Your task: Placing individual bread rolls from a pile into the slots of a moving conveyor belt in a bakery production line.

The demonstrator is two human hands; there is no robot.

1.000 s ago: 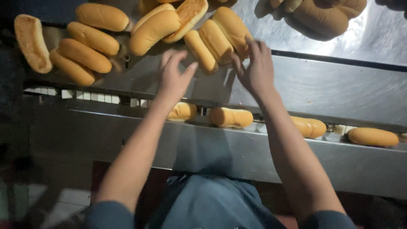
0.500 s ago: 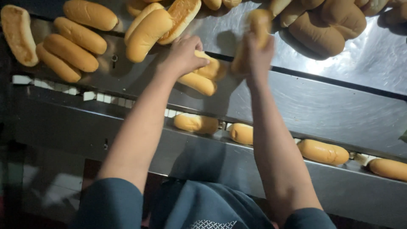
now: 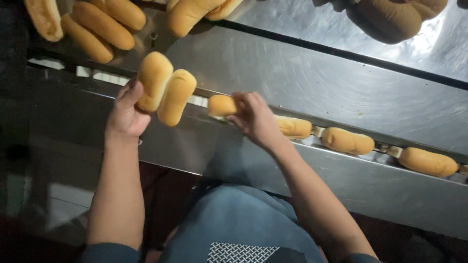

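Half a second back I had both hands up on the steel bench among the loose buns, each just closing on its pick. Now they have come down toward me. My left hand [image 3: 126,114] holds a pair of buns [image 3: 165,87] side by side, thumb behind them and fingers wrapped round their lower ends, so the two stand nearly upright and lean a little toward 1 o'clock. My right hand [image 3: 253,117] is curled around a single bun [image 3: 222,105], which pokes out of the fist toward 9 o'clock, right over the channel [image 3: 380,148] that runs along the near edge of the bench. I judge the picking part is finished and the work has turned to laying buns into that line.

The buns in my hands look like long rolls, golden brown on top and paler down the flanks, smooth and unsplit; the pair touch along their sides. In the channel, three more buns [image 3: 347,140] lie end to end toward 3 o'clock of my right hand, with small gaps between them; the nearest is partly hidden behind my wrist. A heap of buns [image 3: 97,29] sits at 11 o'clock on the bench [image 3: 312,83], and darker ones [image 3: 390,19] at 1 o'clock.
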